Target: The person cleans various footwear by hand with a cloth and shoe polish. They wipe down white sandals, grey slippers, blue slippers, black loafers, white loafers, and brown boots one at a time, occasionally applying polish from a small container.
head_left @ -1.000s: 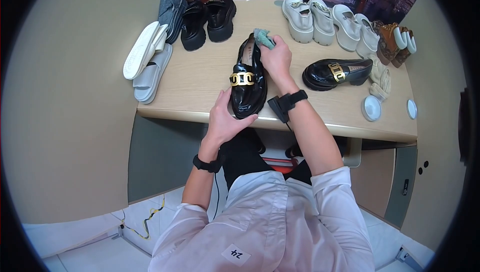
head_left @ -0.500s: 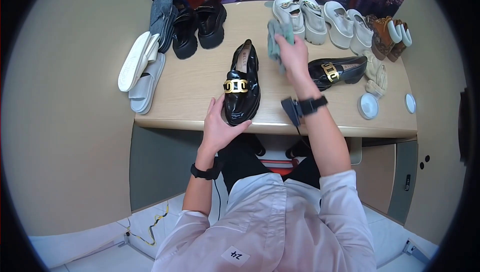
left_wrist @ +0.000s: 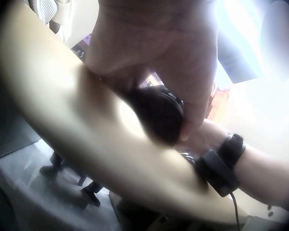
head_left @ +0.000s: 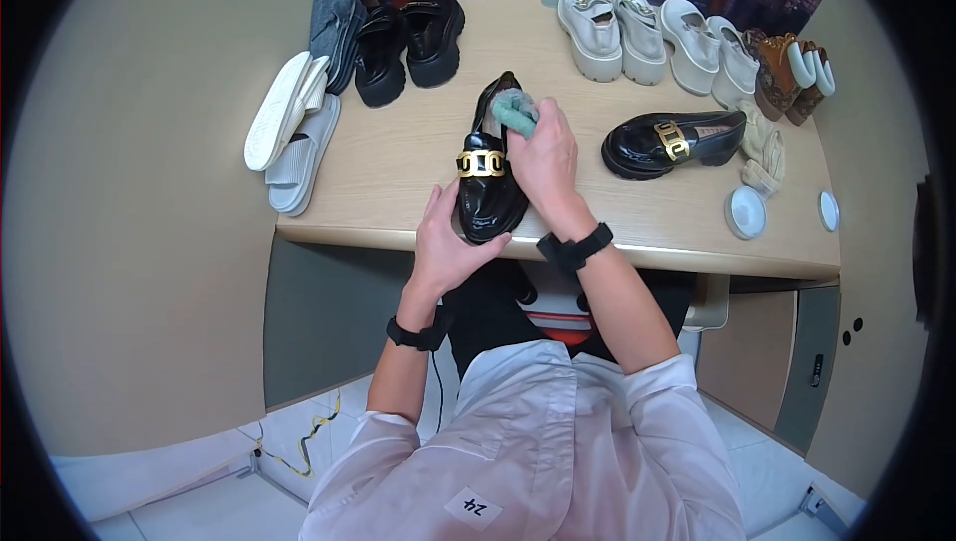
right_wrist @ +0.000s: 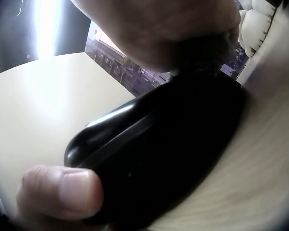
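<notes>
A glossy black loafer with a gold chain buckle stands upright near the table's front edge, toe toward the person. My left hand holds its toe, thumb on one side and fingers on the other; in the right wrist view the left thumb presses the toe's side. My right hand grips a bunched grey-green cloth over the shoe's opening, partly covering the insole. The matching loafer lies to the right, toe pointing left. In the left wrist view the shoe's toe shows dark between thumb and fingers.
Beige fabric and a small white dish are at the right, with another dish beyond. White shoes and brown shoes line the back right. Black chunky shoes, grey slippers and white slides stand left.
The right hand swung the cloth from the shoe's heel out to the right, where it hung spread, then back over the shoe's opening, bunched. The left hand stays at the toe.
</notes>
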Motion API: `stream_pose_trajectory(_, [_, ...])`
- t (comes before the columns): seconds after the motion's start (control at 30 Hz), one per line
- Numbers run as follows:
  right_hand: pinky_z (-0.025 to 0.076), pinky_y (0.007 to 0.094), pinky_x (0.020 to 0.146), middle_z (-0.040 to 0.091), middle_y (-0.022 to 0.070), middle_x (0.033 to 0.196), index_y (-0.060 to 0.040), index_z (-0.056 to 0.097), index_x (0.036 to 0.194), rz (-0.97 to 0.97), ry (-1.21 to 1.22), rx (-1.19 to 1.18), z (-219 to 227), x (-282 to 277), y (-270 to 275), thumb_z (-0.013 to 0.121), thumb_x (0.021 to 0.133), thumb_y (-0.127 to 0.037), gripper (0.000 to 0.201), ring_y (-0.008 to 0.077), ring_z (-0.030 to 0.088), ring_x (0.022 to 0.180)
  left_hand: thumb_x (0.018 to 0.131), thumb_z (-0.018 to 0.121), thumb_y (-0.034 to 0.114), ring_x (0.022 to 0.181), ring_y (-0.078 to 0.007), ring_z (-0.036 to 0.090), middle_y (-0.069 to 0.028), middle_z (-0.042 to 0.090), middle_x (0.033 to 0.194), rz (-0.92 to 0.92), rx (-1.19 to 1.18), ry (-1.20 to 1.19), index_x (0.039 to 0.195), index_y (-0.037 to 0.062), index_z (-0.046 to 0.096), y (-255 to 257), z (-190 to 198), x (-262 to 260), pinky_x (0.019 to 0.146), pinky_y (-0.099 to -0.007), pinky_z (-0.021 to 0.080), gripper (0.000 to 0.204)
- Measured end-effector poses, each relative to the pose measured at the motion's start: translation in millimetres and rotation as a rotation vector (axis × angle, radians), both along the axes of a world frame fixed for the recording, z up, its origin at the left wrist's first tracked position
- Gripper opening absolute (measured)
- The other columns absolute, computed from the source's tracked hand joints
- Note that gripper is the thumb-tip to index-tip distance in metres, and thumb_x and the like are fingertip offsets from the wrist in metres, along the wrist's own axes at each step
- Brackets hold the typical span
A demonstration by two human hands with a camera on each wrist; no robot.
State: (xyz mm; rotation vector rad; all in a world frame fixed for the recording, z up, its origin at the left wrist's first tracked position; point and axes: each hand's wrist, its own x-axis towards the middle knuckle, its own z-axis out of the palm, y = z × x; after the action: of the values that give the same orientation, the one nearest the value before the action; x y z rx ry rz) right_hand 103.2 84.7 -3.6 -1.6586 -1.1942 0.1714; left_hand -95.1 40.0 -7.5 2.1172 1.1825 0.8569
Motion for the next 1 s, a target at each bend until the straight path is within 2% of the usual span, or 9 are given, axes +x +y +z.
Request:
stream_pose_trajectory(0.23, [0.056,0.0577,0.089,0.074,0.0273,0.103,-0.0004,0.063,0.111,0.027,-0.030,-0.047,7,27,21,0.072,0.093,-0.009,0.022,0.0506,0.072,0.100,0.074,0.096,0.034,0.129,-0.0374,0.071,-0.0210,0.077,0.126,0.002,0.006,-0.005,0.151,-0.0017,0.058,0,-3,-1,0.136,-0.0516,0.026,0.093])
stream_pose_trajectory(0.33, [0.057,0.0572,0.091,0.076,0.0272,0.105,-0.0008,0.064,0.114,-0.001,0.045,-0.101,11,31,33,0.071,0.094,-0.011,0.023,0.0499,0.073,0.103,0.074,0.097,0.037,0.135,-0.0500,0.064,-0.0261,0.075,0.132,-0.003,-0.028,0.011,0.153,-0.0014,0.056,0,1,0,0.135,-0.0554,0.028,0.097])
stream_pose_trajectory(0.53, [0.059,0.0538,0.091,0.078,0.0262,0.109,-0.0033,0.070,0.118,-0.039,0.236,-0.235,15,41,63,0.079,0.093,-0.023,0.033,0.0483,0.074,0.106,0.074,0.097,0.036,0.133,-0.0494,0.065,-0.0259,0.076,0.129,0.001,-0.084,-0.027,0.152,-0.0012,0.056,-2,6,1,0.135,-0.0554,0.028,0.095])
stream_pose_trajectory(0.63, [0.059,0.0515,0.091,0.079,0.0248,0.109,-0.0053,0.073,0.119,-0.006,0.289,-0.245,11,52,82,0.084,0.090,-0.027,0.038,0.0463,0.075,0.104,0.073,0.099,0.029,0.125,-0.0328,0.073,-0.0206,0.075,0.131,-0.007,-0.030,0.029,0.150,-0.0024,0.059,-1,8,-1,0.113,-0.0411,0.053,0.093])
stream_pose_trajectory(0.67, [0.059,0.0506,0.090,0.079,0.0243,0.108,-0.0059,0.074,0.120,0.009,0.306,-0.244,8,56,88,0.085,0.089,-0.028,0.039,0.0456,0.076,0.103,0.072,0.099,0.029,0.125,-0.0327,0.073,-0.0203,0.074,0.132,-0.010,-0.048,0.023,0.150,-0.0026,0.059,-1,9,-2,0.113,-0.0411,0.053,0.093])
stream_pose_trajectory(0.73, [0.060,0.0481,0.089,0.080,0.0220,0.108,-0.0047,0.075,0.122,0.098,0.350,-0.309,4,65,100,0.087,0.088,-0.028,0.043,0.0399,0.077,0.100,0.072,0.099,0.030,0.125,-0.0326,0.073,-0.0197,0.072,0.132,-0.014,-0.084,0.010,0.150,-0.0030,0.058,-1,12,-1,0.113,-0.0410,0.053,0.094])
stream_pose_trajectory(0.83, [0.060,0.0450,0.087,0.082,0.0161,0.109,-0.0035,0.074,0.128,0.268,0.411,-0.418,-9,79,129,0.089,0.088,-0.032,0.051,0.0314,0.078,0.094,0.074,0.097,0.034,0.135,-0.0482,0.065,-0.0247,0.075,0.132,-0.023,-0.091,-0.006,0.153,-0.0014,0.056,-1,13,-3,0.136,-0.0542,0.027,0.096])
stream_pose_trajectory(0.93, [0.061,0.0414,0.084,0.082,0.0098,0.112,-0.0035,0.073,0.133,0.474,0.610,-0.472,3,104,159,0.090,0.091,-0.035,0.055,0.0233,0.077,0.092,0.072,0.099,0.026,0.127,-0.0311,0.071,-0.0180,0.070,0.132,-0.002,-0.073,0.025,0.150,-0.0040,0.058,2,4,-7,0.113,-0.0397,0.053,0.093])
stream_pose_trajectory(1.0, [0.062,0.0377,0.082,0.081,0.0066,0.114,-0.0046,0.072,0.136,0.673,0.846,-0.402,40,111,145,0.088,0.095,-0.034,0.053,0.0191,0.077,0.093,0.072,0.099,0.024,0.128,-0.0302,0.070,-0.0179,0.070,0.131,-0.024,-0.089,0.010,0.150,-0.0044,0.057,4,9,-6,0.113,-0.0391,0.052,0.093])
